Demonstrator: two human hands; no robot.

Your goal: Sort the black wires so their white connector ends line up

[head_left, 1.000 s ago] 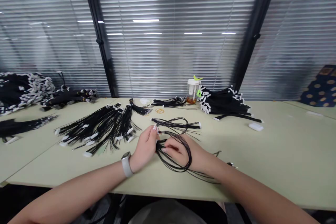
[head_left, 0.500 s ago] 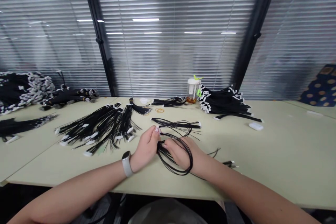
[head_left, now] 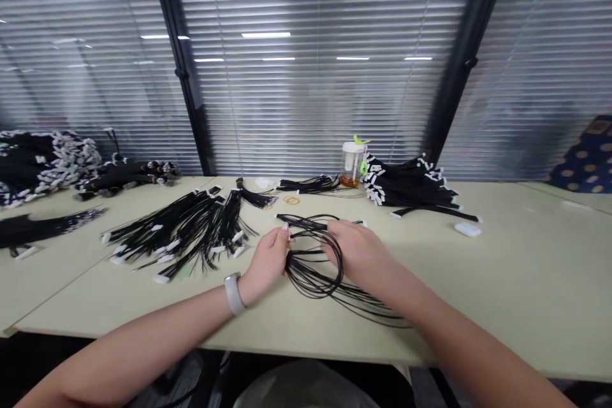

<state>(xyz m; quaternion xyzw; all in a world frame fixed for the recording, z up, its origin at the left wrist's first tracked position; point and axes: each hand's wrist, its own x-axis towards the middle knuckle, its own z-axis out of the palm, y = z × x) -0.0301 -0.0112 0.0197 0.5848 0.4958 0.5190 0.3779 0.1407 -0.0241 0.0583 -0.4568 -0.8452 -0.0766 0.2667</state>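
A bundle of thin black wires [head_left: 310, 287] with a white connector at its end is held between my hands just above the table. My left hand [head_left: 268, 261], wearing a pale watch band on the wrist, pinches the connector end. Some of the wires curve round in a loop, while others trail down to the right under my right forearm. My right hand [head_left: 361, 254] is closed at the right side of the loop, fingers curled on the wires; its fingertips are partly hidden. Just behind lies another wire bundle [head_left: 306, 222], partly covered by my right hand.
Fanned wire harnesses [head_left: 191, 229] with white connectors lie on the left. Farther left are larger black piles [head_left: 57, 162]. At the back stand a lidded cup [head_left: 350, 166] and a harness stack [head_left: 411, 185]. Rubber bands [head_left: 291, 200] and a small white object [head_left: 467, 229] lie on the table [head_left: 526, 280].
My right hand has moved up and to the right, out of the middle of the loop. More wires now show spread out below it, trailing right. My left hand has stayed almost still.
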